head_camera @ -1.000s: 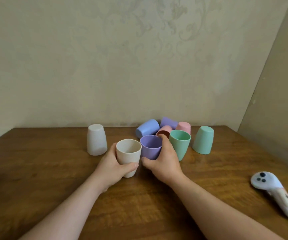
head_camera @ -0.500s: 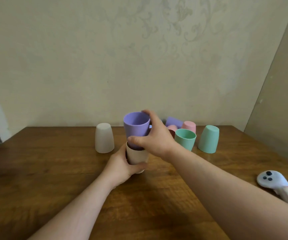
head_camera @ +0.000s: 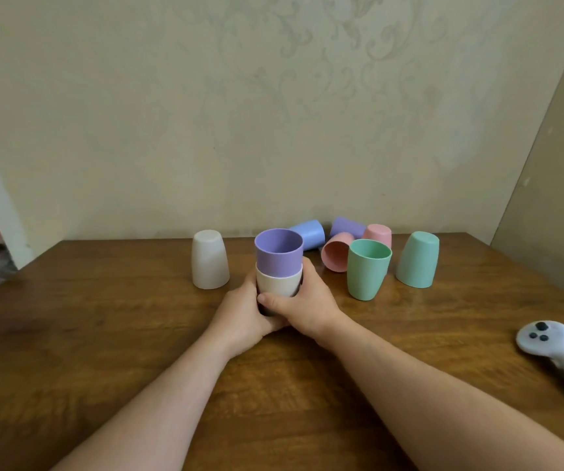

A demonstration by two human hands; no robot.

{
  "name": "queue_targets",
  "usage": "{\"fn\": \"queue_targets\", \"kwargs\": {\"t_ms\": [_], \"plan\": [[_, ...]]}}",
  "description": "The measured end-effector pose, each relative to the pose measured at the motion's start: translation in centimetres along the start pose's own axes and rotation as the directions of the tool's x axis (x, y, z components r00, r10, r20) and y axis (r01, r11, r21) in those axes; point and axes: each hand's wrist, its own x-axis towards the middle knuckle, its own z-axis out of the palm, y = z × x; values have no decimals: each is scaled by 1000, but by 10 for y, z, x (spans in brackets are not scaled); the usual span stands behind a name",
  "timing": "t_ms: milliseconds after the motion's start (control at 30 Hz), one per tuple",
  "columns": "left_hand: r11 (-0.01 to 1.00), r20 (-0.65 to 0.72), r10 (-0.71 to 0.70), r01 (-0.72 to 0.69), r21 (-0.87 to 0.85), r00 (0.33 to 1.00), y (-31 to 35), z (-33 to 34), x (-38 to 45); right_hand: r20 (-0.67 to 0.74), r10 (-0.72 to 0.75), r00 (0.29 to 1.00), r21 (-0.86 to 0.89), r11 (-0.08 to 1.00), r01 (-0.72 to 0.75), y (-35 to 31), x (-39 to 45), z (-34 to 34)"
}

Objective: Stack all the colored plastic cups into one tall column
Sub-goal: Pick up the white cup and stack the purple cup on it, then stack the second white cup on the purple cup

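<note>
**Two cups nested, both hands around the base**

On the wooden tabletop [head_camera: 104, 334], the left hand [head_camera: 239, 317] and right hand [head_camera: 302, 305] wrap closed around the cream cup [head_camera: 278, 283] from either side (fingers overlapping in front). Each grip is curled tight against its wall. A purple cup [head_camera: 278, 254] sits upright inside it. Just right stands a green cup [head_camera: 367, 271]; an upturned white cup [head_camera: 209, 260] stands left.

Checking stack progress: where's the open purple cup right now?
Head view, center: the purple cup sits nested upright in the cream cup, which both hands hold, between the upturned white cup and the upright green cup.
</note>
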Motion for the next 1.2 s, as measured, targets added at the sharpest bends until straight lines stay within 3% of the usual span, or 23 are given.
{"fn": "queue_targets", "kwargs": {"t_ms": [133,333,467,533,600,667,700,800,867,933,1033,1100,1200], "plan": [[994,31,-20,17,107,999,4,2,-1,-49,-15,999,-34,999,13,4,5,-8],[982,-105,-24,43,184,994,1,6,-2,-96,-26,995,-12,1000,25,21,7,-10],[902,10,110,-104,418,994,4,-12,8,-105,-34,994,7,999,35,21,5,-10],[641,124,323,-313,701,938,6,-35,25,-117,-40,992,13,999,42,22,5,-9],[244,283,451,-422,873,846,12,-60,47,-124,-37,992,20,999,40,23,4,-10],[-65,422,281,-421,905,862,18,-80,65,-114,-32,993,26,999,35,22,4,-10],[-177,425,158,-398,900,891,16,-85,75,-111,-32,993,24,999,35,21,5,-10],[-359,394,-74,-393,846,916,9,-85,88,-113,-32,993,16,999,34,21,4,-10],[-361,381,-87,-385,850,921,0,-79,87,-115,-32,993,14,999,34,22,4,-10],[-330,366,-13,-349,877,931,-6,-77,81,-111,-36,993,12,999,37,23,4,-10],[-220,239,50,-223,950,970,-8,-81,78,-110,-40,993,18,999,42,24,6,-10],[-3,91,65,-91,996,994,-2,-83,78,-110,-38,993,20,999,40,24,6,-10],[494,-80,53,44,868,995,3,-81,76,-111,-36,993,21,999,38,25,6,-10]]}}
